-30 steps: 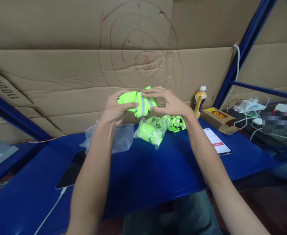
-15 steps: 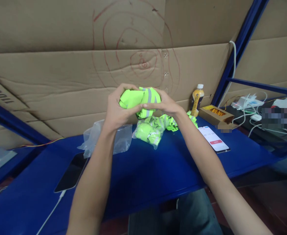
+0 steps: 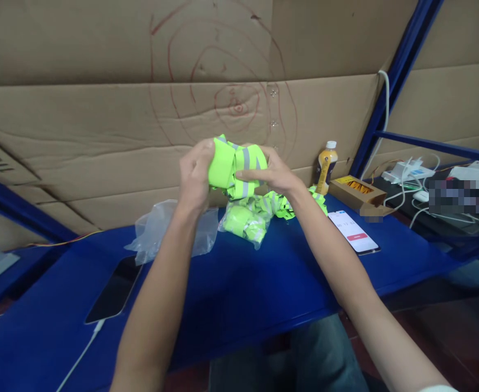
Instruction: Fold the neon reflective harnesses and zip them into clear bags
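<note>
Two bare hands hold a bundle (image 3: 241,163) of fluorescent green straps with grey stripes above a blue counter (image 3: 243,288), in front of a cardboard wall (image 3: 100,122) marked with red rings. The left hand (image 3: 195,171) grips the bundle's left edge, its fingers bent around it; the right hand (image 3: 277,173) clasps the other end, thumb across the front and the other fingers largely hidden behind. Below, two clear bags lie on the counter: one bag (image 3: 258,240) contains a second green bundle (image 3: 238,222), while the other bag (image 3: 206,231) lies slack, partly behind the left forearm. A single loose heap (image 3: 278,204) of green straps sits just beside the filled bag, partly covered by the right arm. At right stand one white-capped bottle (image 3: 326,169) with yellow contents and one cardboard box (image 3: 376,200) holding yellow-orange items too small to count. Two phones flank the scene: a dark phone (image 3: 114,288) at left, attached to a white cable (image 3: 79,354), and a lit phone (image 3: 356,234) at right.
</note>
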Available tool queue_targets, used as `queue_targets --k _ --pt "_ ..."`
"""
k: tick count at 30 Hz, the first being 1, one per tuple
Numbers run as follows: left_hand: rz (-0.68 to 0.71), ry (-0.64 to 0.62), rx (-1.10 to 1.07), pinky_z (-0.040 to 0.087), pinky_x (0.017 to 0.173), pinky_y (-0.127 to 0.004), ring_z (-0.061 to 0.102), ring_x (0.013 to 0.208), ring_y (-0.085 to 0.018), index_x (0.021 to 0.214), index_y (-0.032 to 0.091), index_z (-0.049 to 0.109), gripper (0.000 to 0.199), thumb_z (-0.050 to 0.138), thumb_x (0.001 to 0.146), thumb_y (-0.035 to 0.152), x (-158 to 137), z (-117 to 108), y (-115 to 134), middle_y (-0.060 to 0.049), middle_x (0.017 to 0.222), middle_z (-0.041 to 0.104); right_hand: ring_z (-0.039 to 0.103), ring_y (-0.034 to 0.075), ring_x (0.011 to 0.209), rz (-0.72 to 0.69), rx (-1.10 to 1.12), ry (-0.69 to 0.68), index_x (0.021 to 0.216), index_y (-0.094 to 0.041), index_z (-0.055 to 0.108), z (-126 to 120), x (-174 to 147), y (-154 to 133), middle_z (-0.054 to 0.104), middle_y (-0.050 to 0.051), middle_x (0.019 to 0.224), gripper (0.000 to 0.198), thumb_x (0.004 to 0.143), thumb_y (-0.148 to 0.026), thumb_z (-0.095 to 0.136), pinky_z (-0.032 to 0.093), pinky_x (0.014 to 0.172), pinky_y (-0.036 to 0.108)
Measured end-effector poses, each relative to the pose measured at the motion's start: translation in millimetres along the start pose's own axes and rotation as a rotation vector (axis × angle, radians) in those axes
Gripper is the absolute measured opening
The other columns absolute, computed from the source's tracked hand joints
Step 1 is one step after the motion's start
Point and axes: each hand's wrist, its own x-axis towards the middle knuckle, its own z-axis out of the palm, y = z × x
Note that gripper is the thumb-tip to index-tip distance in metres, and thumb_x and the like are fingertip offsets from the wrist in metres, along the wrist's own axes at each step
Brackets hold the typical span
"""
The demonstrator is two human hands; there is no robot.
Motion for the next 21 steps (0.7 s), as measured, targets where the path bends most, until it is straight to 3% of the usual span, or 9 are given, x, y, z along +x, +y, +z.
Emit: queue_targets --k 3,5,9,11,15,17,21 --pt "-0.046 0.068 -0.09 0.059 0.081 -0.033 0.074 0.093 -0.023 0.095 0.022 0.081 0.043 0.076 0.094 0.065 3 2 -5 -0.006 0.097 0.076 0.067 0.023 0.095 -0.014 -0.061 0.06 0.108 -0.019 0.07 6 4 10 0.071 0.004 0.101 0.064 0.066 -0.059 0.097 0.06 0.09 0.037" --pt "-0.056 0.107 -0.084 0.058 0.078 -0.03 0.073 0.088 -0.021 0.093 0.022 0.081 0.038 0.081 0.091 0.06 4 1 -7 -0.004 0.094 0.076 0.068 0.024 0.101 -0.055 -0.107 0.11 0.117 -0.02 0.068 13 9 20 0.073 0.006 0.113 0.072 0.068 -0.066 0.092 0.06 0.095 0.038" --pt "-0.014 0.217 0.028 0.06 0.089 -0.032 0.075 0.101 -0.023 0.1 0.025 0.08 0.032 0.083 0.09 0.055 3 4 -18 -0.004 0.102 0.078 0.067 0.025 0.118 -0.101 -0.24 0.174 0.157 -0.022 0.047 26 14 34 0.063 0.013 0.149 0.097 0.081 -0.075 0.077 0.059 0.103 0.038" --pt "0.014 0.285 0.067 0.06 0.095 -0.035 0.075 0.109 -0.025 0.103 0.025 0.08 0.029 0.079 0.093 0.052 1 10 -23 -0.004 0.104 0.079 0.068 0.025 0.12 -0.081 -0.282 0.185 0.165 -0.023 0.039 29 13 34 0.063 0.012 0.151 0.098 0.089 -0.078 0.066 0.059 0.103 0.038" --pt "0.056 0.315 0.062 0.056 0.111 -0.039 0.072 0.124 -0.027 0.117 0.025 0.078 0.029 0.073 0.098 0.046 -8 25 -24 -0.005 0.124 0.079 0.07 0.026 0.119 -0.055 -0.189 0.221 0.158 -0.026 0.05 33 11 27 0.072 0.008 0.136 0.084 0.093 -0.077 0.064 0.061 0.104 0.039" --pt "0.056 0.279 0.025 0.055 0.114 -0.04 0.072 0.127 -0.026 0.12 0.025 0.077 0.029 0.07 0.1 0.044 -13 29 -22 -0.005 0.129 0.079 0.07 0.026 0.121 -0.056 -0.056 0.248 0.148 -0.026 0.058 35 12 27 0.073 0.007 0.135 0.079 0.086 -0.073 0.076 0.06 0.107 0.041" --pt "0.05 0.25 -0.006 0.057 0.107 -0.036 0.075 0.118 -0.024 0.112 0.023 0.08 0.033 0.057 0.107 0.045 -19 33 -21 -0.006 0.12 0.081 0.07 0.027 0.126 0.005 0.156 0.194 0.132 -0.027 0.065 36 16 32 0.074 0.006 0.138 0.082 0.065 -0.065 0.093 0.06 0.11 0.042"
